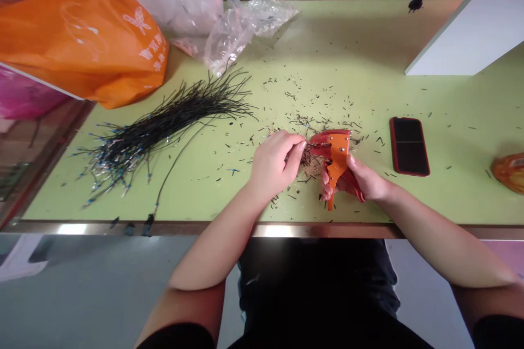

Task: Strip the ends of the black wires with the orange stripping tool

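Head view, working at the near edge of a green-topped workbench [368,43]. My left hand [272,166] is closed to a narrow pinch, thumb and forefinger holding one thin black wire [317,145] close to its end. That end meets the jaws of an orange-red wire stripper [338,161], which stands at the centre of the bench, just beside the pinch at about 3 o'clock from it. My right hand [356,180] is wrapped around the stripper's handles, the fingers curling beneath it. Technique, as I judge it: keep the pinch short so the wire cannot bow, present the wire straight and square to the jaws, and hold the tool steady so that only the wire moves. Even grip pressure should matter more than force, since a skewed wire risks a nicked core or a ragged cut. Counts: hands, two; stripper, one; wire in the pinch, one. The bundle of black wires with blue-marked ends [164,125] lies at about 9 o'clock, too tangled to count, but clearly dozens. Short insulation offcuts [323,98] are scattered at 12 o'clock, far too many to tally. One smartphone in a red case [409,146] lies at 3 o'clock. One orange plastic carrier bag [82,32] sits at 10 o'clock, and at least two clear plastic bags [245,27] lie at 11 o'clock.
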### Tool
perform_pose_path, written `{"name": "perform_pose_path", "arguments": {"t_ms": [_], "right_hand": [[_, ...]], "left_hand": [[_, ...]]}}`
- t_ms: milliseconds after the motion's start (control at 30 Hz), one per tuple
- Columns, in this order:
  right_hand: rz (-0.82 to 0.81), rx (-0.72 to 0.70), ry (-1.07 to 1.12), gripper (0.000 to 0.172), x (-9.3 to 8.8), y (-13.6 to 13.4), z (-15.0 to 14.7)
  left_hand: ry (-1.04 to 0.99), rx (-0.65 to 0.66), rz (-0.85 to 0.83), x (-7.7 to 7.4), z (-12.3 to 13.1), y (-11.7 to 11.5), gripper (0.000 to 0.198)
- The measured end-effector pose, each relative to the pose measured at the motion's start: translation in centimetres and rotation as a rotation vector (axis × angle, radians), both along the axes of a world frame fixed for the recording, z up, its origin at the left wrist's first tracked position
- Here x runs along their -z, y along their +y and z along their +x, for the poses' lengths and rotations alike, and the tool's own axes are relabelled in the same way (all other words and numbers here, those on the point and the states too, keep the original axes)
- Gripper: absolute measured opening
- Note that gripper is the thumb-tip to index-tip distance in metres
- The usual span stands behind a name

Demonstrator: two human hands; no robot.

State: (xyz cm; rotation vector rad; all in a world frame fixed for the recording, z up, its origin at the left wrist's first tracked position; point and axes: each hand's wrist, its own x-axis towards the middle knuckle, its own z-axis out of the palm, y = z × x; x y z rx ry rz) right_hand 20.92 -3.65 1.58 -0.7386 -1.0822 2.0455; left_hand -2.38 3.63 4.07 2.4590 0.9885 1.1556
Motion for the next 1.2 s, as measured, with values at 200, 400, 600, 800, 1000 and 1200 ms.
{"name": "perform_pose_path", "arguments": {"t_ms": [200, 400, 600, 800, 1000, 1200], "right_hand": [[0.016, 0.035, -0.004, 0.071, -0.1, 0.1, -0.3], [0.034, 0.047, -0.043, 0.07, -0.3, 0.1, -0.2], [0.07, 0.126, -0.109, 0.068, -0.2, 0.1, -1.1], [0.06, 0.239, -0.197, 0.065, 0.2, -0.2, -2.4], [0.046, 0.32, -0.164, 0.065, 0.3, -0.4, -3.6], [0.116, 0.399, -0.128, 0.064, 0.6, -0.9, -4.2]], "left_hand": [[0.086, -0.007, -0.07, 0.3, 0.2, -0.5, 0.021], [0.101, -0.054, -0.079, 0.5, 0.1, -0.5, 0.013], [0.108, -0.073, 0.101, 0.8, 0.0, -0.4, 0.016], [0.104, -0.071, 0.093, 0.6, 0.1, -0.5, 0.016], [0.154, -0.095, 0.057, 0.6, -0.1, -0.5, 0.018], [0.093, -0.072, 0.041, 0.0, -0.1, -0.8, 0.016]]}}
